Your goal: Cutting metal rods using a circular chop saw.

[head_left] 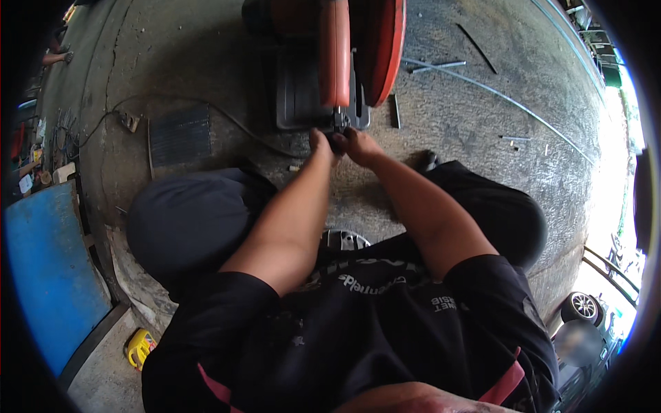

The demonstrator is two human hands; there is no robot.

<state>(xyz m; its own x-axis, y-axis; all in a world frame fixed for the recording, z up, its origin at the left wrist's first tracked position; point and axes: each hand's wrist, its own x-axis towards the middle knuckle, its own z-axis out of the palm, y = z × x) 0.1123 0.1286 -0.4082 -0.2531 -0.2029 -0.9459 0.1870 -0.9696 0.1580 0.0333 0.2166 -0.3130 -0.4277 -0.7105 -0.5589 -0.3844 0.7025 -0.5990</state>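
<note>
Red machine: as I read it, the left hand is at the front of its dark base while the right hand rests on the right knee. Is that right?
Not quite: the right hand is not on the right knee. The head view shows it beside the left hand, at the front of the dark base of the red machine.
</note>
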